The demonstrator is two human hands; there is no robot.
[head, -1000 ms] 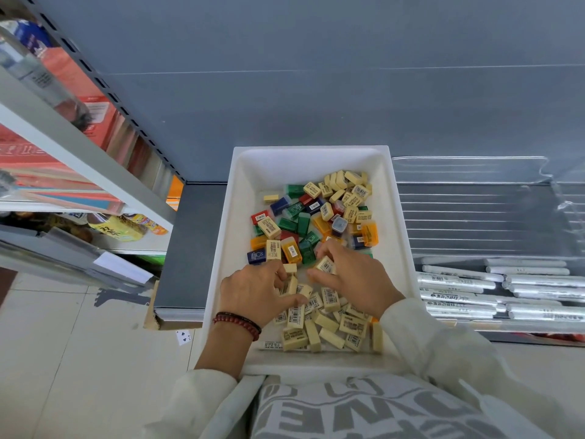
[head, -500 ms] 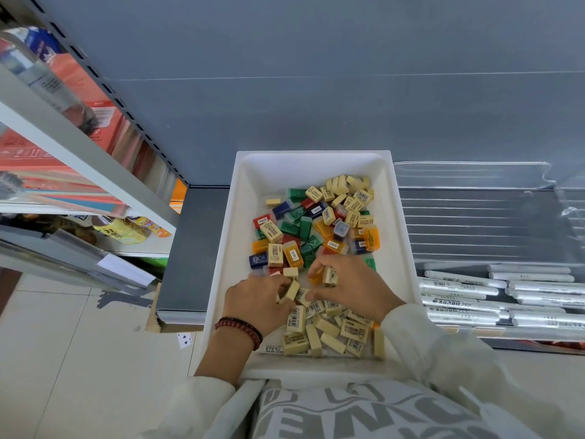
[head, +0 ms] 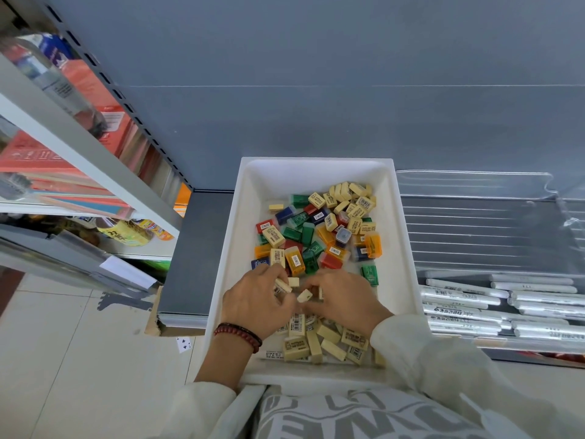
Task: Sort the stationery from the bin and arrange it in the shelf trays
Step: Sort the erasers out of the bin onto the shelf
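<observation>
Cream erasers (head: 304, 295) sit pinched in my left hand (head: 253, 301) and right hand (head: 343, 299), grouping them at the white bin's (head: 240, 217) near end for sorting.

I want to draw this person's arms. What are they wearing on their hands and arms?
The left hand and right hand are bare, with no gloves. A bracelet of dark red beads circles the left wrist. The sleeves are loose and cream-white: the left sleeve stops far up the forearm, and the right sleeve reaches the wrist.
</observation>
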